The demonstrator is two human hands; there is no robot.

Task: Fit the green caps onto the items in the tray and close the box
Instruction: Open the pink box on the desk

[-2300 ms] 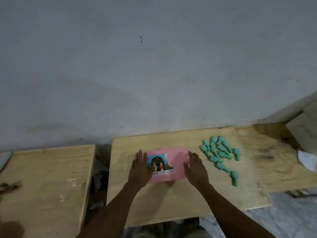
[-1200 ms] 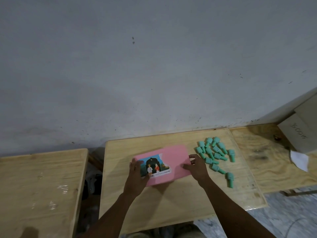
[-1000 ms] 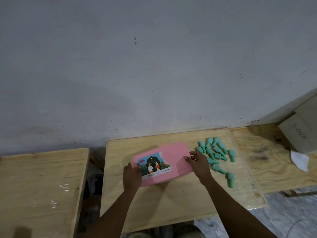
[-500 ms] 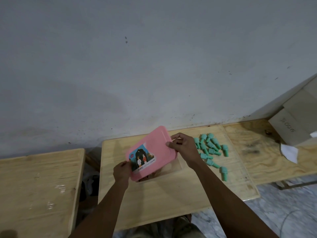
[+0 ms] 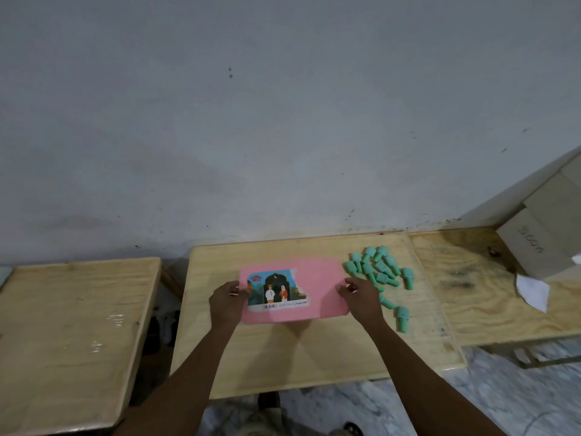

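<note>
Pink box [image 5: 314, 287] is laid flat, lid down, mid-worktop [image 5: 314, 357], long axis running left–right. It is held at both short ends: left grip [image 5: 228, 302] is curled on the left edge and right grip [image 5: 361, 298] on the right edge, each pinching the rim as far as can be seen. Tray & items are hidden under the lid. Green caps [image 5: 377, 272] are heaped loose just right of the box, so the right grip is much the nearer. Lid prob. needs lifting first; caps are then best fetched by that hand.
</note>
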